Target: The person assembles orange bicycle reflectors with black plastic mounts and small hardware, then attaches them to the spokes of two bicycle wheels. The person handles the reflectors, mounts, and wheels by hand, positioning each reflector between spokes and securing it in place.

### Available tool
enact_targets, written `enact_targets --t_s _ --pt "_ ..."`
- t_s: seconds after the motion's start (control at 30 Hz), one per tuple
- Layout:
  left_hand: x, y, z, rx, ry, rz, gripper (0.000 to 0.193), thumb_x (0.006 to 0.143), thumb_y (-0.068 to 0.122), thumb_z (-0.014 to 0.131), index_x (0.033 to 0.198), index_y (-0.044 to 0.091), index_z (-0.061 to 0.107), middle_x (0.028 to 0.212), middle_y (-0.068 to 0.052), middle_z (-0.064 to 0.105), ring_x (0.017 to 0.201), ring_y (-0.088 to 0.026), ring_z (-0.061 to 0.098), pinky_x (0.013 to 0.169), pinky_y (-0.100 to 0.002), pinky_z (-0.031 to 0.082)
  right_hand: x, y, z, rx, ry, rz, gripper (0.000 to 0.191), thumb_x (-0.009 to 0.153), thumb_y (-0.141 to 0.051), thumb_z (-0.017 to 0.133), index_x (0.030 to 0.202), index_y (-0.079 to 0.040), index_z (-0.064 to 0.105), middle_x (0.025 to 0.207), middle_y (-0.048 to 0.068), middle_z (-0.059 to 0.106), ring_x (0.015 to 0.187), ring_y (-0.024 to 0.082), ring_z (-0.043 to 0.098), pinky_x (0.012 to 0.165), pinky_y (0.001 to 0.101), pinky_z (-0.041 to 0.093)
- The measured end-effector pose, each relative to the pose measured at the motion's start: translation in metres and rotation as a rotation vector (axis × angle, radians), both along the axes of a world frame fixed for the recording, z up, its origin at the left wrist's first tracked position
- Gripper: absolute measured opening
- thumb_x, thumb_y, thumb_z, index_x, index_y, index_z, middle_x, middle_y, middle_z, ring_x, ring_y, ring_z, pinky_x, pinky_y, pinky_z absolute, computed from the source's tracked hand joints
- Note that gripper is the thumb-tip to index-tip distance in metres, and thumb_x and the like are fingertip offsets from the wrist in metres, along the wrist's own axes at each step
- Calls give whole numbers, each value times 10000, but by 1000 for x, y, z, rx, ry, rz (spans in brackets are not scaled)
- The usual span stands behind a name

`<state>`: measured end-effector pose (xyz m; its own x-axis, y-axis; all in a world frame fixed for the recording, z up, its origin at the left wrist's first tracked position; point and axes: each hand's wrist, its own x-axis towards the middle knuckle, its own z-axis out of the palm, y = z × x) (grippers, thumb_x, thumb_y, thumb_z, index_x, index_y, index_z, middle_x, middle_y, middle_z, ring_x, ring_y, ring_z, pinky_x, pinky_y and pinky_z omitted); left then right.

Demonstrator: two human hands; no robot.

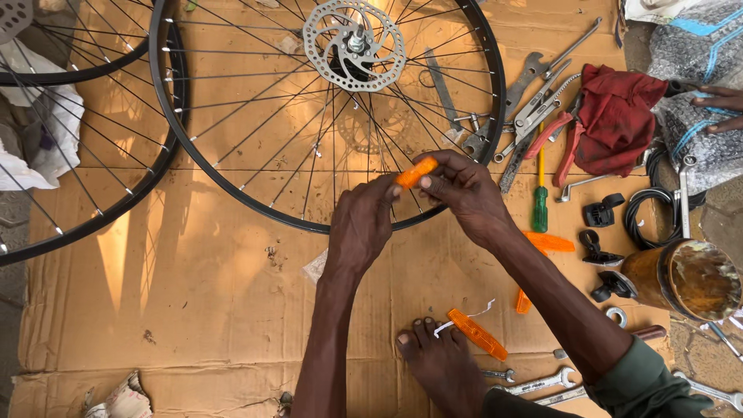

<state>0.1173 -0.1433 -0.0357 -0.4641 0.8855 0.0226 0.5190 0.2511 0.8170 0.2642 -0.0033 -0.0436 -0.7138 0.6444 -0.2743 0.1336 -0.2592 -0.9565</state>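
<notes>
**Orange reflector pinched at the wheel's rim**

While both hands meet over the lower spokes, they share one small reflector (416, 172): a flat, oblong piece of orange plastic, glossy and faintly ribbed. Its long axis runs slantwise, the upper end pointing up and right, the lower end down and left. The left hand (362, 224) closes fingertips on the lower end; the right hand (464, 193) closes thumb and fingers on the upper end, so neither is open. It sits just inside the black rim of the wheel (232, 182), among thin steel spokes.

That wheel lies flat on worn brown cardboard (201, 286), creased and spotted. At its hub a silver disc (354, 45), round and pierced with slots, catches the light. A second wheel (93, 193) overlaps at left.

Another reflector (478, 334), the same orange and oblong, lies on the cardboard just beside a bare foot (437, 360), pointing down and right. More orange pieces (551, 242) lie by the right forearm. Steel wrenches (534, 101) are heaped near a crumpled red rag (615, 116), with a green-handled screwdriver (540, 203) upright below them. A rusty round can (685, 277) lies on its side at right. Another person's hand (720, 104) rests on a bundle at the far right edge.
</notes>
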Motion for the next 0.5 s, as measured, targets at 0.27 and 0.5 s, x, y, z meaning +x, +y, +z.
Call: enact_targets --t_s 0.27,0.5 --pt "-2 8 -34 282 75 353 354 1100 247 534 1306 -32 607 1165 -232 675 1050 -366 621 896 -465 494 4 12 -24 -176 87 -425 187 986 -54 668 1142 28 607 973 105 715 845 144 681 766 273 547" --pt "1 37 -49 138 -807 528 375 1030 274 494 1318 51 586 1173 -87 691 1034 -215 686 909 -398 555 -34 5 -23 -219 -12 -343 255 962 -83 623 1198 12 621 1022 97 734 845 129 699 764 257 583"
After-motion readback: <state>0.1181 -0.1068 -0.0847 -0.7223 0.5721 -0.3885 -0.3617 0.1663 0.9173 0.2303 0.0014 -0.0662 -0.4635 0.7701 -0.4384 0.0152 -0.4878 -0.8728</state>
